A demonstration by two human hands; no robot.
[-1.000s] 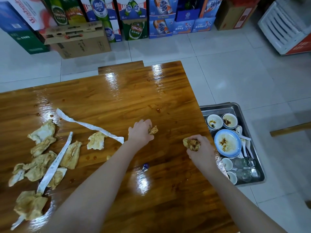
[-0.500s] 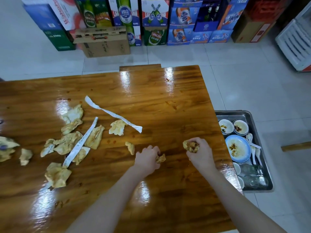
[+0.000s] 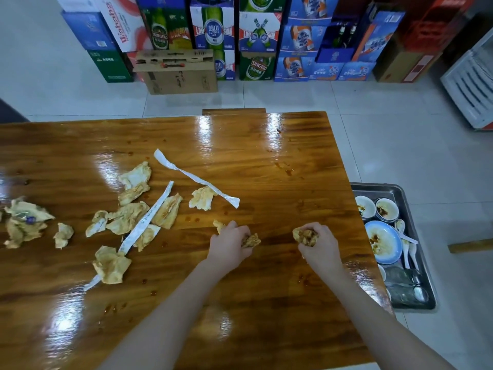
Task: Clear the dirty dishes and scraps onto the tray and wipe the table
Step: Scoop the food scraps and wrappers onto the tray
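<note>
L hand (image 3: 231,243) grips napkin wad (image 3: 251,240) | R hand (image 3: 320,245) grips soiled wad (image 3: 305,236)

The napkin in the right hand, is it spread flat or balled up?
Balled up: the right hand grips the stained napkin as a crumpled wad.

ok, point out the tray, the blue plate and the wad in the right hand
tray (image 3: 378,185): head view, far rim.
blue plate (image 3: 388,251): head view, bare middle.
wad (image 3: 302,234): head view, end poking out of the right hand (image 3: 321,248).
</note>
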